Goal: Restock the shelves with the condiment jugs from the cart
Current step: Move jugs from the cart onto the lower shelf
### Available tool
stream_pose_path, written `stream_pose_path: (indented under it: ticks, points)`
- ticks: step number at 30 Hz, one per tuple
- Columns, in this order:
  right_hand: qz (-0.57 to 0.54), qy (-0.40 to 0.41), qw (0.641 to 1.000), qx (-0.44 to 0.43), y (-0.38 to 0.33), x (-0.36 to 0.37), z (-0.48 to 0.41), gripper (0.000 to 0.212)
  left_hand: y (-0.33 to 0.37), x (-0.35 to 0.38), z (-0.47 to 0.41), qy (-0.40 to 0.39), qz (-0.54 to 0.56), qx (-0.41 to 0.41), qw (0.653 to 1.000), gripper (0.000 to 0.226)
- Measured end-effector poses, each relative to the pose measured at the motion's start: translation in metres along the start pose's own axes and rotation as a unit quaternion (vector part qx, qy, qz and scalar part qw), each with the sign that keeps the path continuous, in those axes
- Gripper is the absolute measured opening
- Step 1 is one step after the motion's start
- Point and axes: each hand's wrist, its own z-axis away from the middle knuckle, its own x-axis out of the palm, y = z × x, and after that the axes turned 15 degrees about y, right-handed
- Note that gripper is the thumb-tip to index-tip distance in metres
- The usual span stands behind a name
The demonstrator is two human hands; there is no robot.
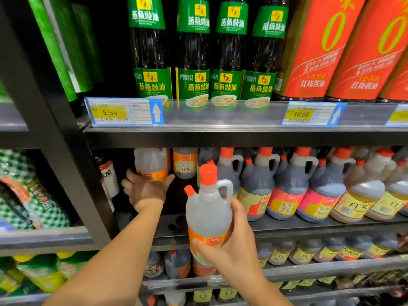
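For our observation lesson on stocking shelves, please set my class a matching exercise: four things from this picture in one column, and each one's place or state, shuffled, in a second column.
Column one
1. left hand
2. right hand
3. green-labelled bottles
4. red-labelled bottles

Column two
A. on the upper shelf, far right of the view
B. grips the orange-capped jug in front of the shelves
C. on the upper shelf, middle of the view
D. grips the half-hidden jug inside the middle shelf

Pairs: 1-D, 2-B, 3-C, 4-A
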Motion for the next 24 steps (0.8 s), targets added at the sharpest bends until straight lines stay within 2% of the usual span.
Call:
stream_pose_path:
  ticks: [3,7,9,12,15,20,24]
  points:
    - [-0.007,0.016,1.000,0.004,-0.003,0.006,0.002,0.085,-0.013,-0.014,0.017,-0.002,0.022,0.041,0.999,0.096]
    - [0.006,0.026,1.000,-0.012,-0.005,0.022,0.002,0.088,-0.045,-0.042,0.043,-0.086,0.052,0.075,0.992,0.058]
    - [0.010,0.028,0.999,-0.025,-0.008,0.031,0.000,0.091,-0.060,-0.057,0.056,-0.143,0.066,0.084,0.984,0.054]
    - [0.007,0.028,0.999,-0.043,-0.013,0.044,-0.008,0.092,-0.079,-0.077,0.070,-0.202,0.037,0.143,0.968,0.053]
    - [0.011,0.029,0.998,-0.055,-0.015,0.058,-0.020,0.091,-0.092,-0.095,0.079,-0.228,0.007,0.204,0.952,0.046]
    - [0.068,0.039,0.996,-0.033,-0.013,0.085,-0.042,0.074,-0.110,-0.112,0.084,-0.274,-0.024,0.288,0.917,0.040]
    - [0.089,0.068,0.993,-0.048,-0.001,0.105,-0.057,0.073,-0.116,-0.115,0.081,-0.300,-0.039,0.295,0.906,0.050]
